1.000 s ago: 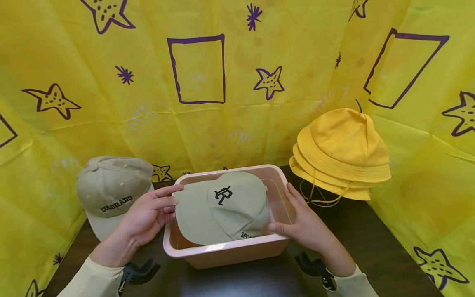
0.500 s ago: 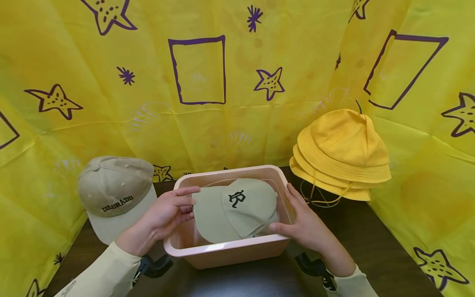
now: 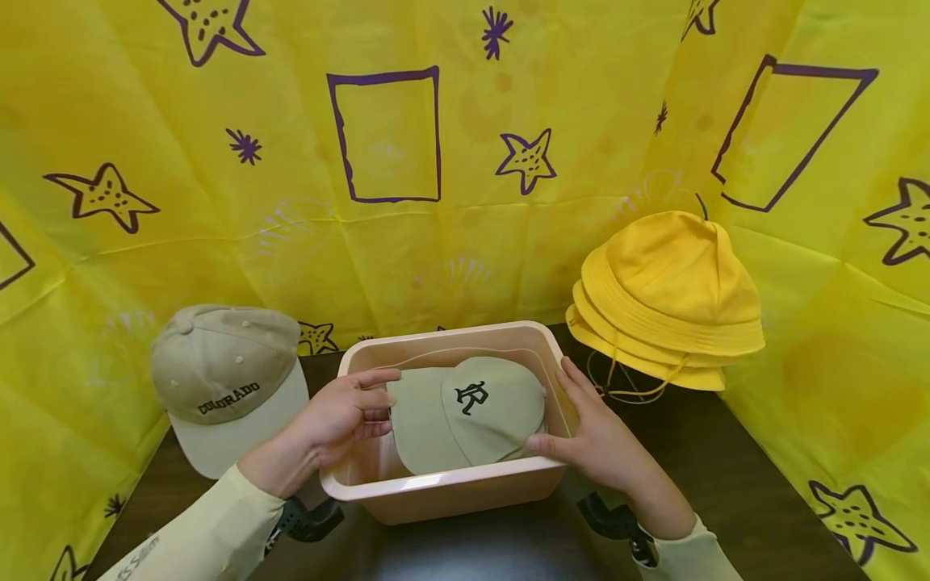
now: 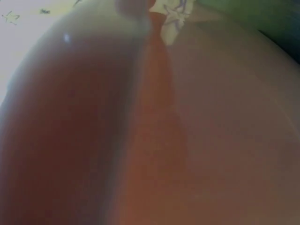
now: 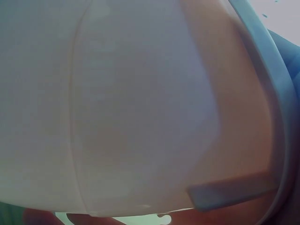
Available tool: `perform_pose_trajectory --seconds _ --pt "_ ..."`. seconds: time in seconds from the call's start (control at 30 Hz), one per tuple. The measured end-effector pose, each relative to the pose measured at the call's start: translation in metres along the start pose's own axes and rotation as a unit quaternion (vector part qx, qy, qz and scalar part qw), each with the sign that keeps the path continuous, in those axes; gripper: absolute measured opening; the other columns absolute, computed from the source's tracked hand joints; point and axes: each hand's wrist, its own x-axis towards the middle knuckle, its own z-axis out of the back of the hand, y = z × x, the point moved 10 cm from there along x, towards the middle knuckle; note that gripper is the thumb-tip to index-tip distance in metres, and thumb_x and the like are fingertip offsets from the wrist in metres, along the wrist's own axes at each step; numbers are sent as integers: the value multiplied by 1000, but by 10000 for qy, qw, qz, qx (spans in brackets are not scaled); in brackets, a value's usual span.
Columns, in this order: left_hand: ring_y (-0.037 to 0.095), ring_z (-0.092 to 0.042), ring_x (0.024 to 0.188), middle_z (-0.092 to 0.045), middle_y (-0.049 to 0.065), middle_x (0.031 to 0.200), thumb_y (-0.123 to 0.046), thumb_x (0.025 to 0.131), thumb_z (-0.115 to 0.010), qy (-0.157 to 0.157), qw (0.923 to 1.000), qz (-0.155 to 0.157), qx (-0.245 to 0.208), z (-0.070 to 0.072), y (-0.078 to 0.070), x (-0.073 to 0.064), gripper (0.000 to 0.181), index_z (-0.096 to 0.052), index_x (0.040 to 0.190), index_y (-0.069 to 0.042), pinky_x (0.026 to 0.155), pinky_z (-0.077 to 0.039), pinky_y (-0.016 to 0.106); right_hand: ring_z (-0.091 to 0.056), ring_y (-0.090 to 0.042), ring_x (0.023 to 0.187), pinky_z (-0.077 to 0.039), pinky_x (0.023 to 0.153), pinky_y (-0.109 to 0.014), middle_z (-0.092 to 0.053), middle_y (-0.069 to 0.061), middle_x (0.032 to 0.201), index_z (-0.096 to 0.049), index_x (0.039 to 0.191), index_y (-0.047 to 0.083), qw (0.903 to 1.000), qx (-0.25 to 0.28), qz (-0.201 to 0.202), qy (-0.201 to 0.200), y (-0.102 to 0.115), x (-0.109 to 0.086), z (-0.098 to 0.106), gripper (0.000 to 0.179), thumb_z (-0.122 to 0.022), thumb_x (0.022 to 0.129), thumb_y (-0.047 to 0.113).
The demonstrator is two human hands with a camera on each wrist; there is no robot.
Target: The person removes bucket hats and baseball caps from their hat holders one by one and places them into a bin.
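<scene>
A pale green baseball cap [image 3: 501, 415] with a black embroidered letter lies inside a pink plastic bin [image 3: 465, 494], its brim toward the left. My left hand [image 3: 327, 428] reaches over the bin's left rim and pinches the brim's edge, with fingertips on top and the other fingers lower beside it. At the bin's right end my right hand [image 3: 606, 448] holds the rim, thumb at the front corner near the cap's crown and fingers along the side. In the right wrist view the pale bin wall [image 5: 140, 117] fills most of the frame. The left wrist view is blurred.
A beige Colorado cap [image 3: 225, 371] stands on the dark table [image 3: 734, 500] left of the bin. To the right sits a stack of yellow bucket hats [image 3: 668, 298] with loose cords. A yellow starfish-printed cloth [image 3: 465, 258] hangs behind and at both sides.
My left hand and the pale green cap have moved to the right and lower into the bin. The right hand has stayed on the rim.
</scene>
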Motion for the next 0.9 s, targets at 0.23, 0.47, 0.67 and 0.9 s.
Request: perform_pose_trajectory --seconds 0.23,0.47,0.67,0.9 --pt "20 -58 73 -59 12 93 0 98 -54 -58 9987 6 505 -3 2 1 54 -35 148 5 69 -55 33 -17 -42 145 -23 107 -66 -12 -12 164 -28 156 1 10000 -39 -20 -22 -1 1 0 106 -81 79 51" --pt "24 -58 80 -55 17 99 -2 96 -54 -122 9977 131 654 -5 4 -1 58 -32 148 8 72 -57 39 -19 -42 144 -24 107 -66 -13 -13 164 -29 155 0 10000 -28 36 -68 -1 1 1 106 -81 78 52" --pt "26 -57 85 -52 21 107 -8 99 -51 -115 9977 173 640 -5 4 -3 56 -29 149 6 76 -57 43 -19 -43 144 -24 107 -65 -13 -12 164 -29 155 0 10000 -21 36 -69 -2 0 1 106 -81 78 52" --pt "39 -57 106 -36 29 143 -11 100 -52 40 9971 -53 754 -3 -5 -15 55 -32 150 3 82 -55 50 -19 -43 144 -24 107 -65 -13 -12 164 -28 155 0 10000 -25 32 -52 -2 1 0 106 -81 79 51"
